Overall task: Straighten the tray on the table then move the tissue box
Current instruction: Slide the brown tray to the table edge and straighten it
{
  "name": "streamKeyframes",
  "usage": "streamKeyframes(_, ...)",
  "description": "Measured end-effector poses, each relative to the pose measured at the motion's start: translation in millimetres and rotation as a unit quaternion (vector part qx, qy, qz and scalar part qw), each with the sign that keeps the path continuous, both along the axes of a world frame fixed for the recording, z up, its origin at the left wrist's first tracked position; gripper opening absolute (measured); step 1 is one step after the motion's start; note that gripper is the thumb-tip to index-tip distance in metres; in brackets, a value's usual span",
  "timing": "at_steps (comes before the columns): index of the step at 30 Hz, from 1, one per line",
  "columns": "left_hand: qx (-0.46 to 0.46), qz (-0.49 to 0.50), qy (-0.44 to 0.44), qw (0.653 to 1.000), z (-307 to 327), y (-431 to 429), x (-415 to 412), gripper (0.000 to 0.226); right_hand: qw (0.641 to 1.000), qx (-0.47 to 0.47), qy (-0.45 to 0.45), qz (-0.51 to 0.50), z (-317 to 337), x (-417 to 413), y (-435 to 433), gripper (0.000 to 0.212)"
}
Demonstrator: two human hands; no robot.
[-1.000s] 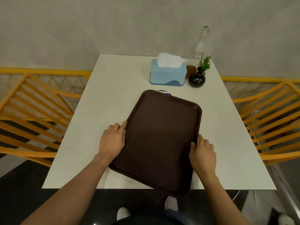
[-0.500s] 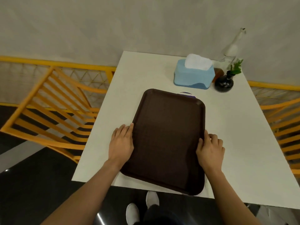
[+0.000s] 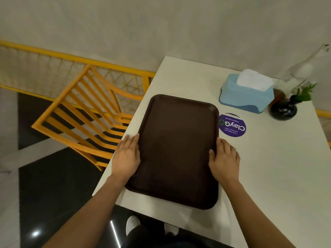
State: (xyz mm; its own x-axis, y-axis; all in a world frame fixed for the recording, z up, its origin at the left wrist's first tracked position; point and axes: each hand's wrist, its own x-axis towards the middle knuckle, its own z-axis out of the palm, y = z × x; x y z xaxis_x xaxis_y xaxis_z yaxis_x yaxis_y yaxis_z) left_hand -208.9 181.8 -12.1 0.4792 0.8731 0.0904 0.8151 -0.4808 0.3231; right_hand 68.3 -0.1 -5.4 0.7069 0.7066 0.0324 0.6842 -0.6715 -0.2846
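**Item: tray squaring, two-hand press at the long rims**

Fingers of the left hand: extended and held together, laid flat against the tray's left long rim; not curled under it, as far as can be seen. Fingers of the right hand: likewise extended, side-on to the right long rim, thumb resting on the tray's surface. Neither hand grips anything; both press inward.

Tray: dark brown, empty, lying flat near the table's left edge, its near end close to the near edge. Its far end leans slightly off the table's lines.

Tissue box: blue, white tissue up, towards the far right corner, apart from the tray; a purple round sticker lies between them, just beside the tray's right rim.

Table: white. A dark vase stands just beside the box.

Handling note: the step is probably best finished by sliding, not lifting, with even pressure from both palms until the left rim runs parallel to the table's left edge.
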Motion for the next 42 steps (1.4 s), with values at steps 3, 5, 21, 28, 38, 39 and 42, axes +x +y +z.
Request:
streamKeyframes(3,-0.010,0.000,-0.002,1.000,1.9,18.2,-14.2,0.050,0.999,-0.028,0.011,0.018,-1.3,-13.3,15.9,0.064)
streamKeyframes(5,-0.023,-0.004,-0.010,1.000,2.9,28.5,-21.5,0.050,0.999,-0.047,0.020,0.017,-3.0,-22.4,24.7,0.067)
streamKeyframes(21,-0.100,-0.061,-0.088,0.989,-5.1,36.1,-54.6,0.056,0.996,-0.003,0.036,-0.082,-5.3,-86.7,9.7,0.065)
streamKeyframes(28,-0.107,-0.071,-0.114,0.985,-3.4,31.8,-53.8,0.055,0.997,-0.031,0.061,-0.044,-7.5,-84.9,-2.1,0.073)
streamKeyframes(38,-0.111,-0.063,-0.119,0.985,0.3,40.6,-44.9,0.056,0.996,-0.037,0.069,-0.033,-6.5,-69.3,12.4,0.074)
streamKeyframes(39,-0.110,-0.064,-0.119,0.985,-0.6,40.7,-45.4,0.056,0.996,-0.037,0.068,-0.033,-7.3,-69.0,12.3,0.074)
streamKeyframes(42,-0.116,-0.064,-0.119,0.984,-1.0,41.7,-43.7,0.057,0.997,-0.033,0.065,-0.034,-9.4,-66.8,13.6,0.074)
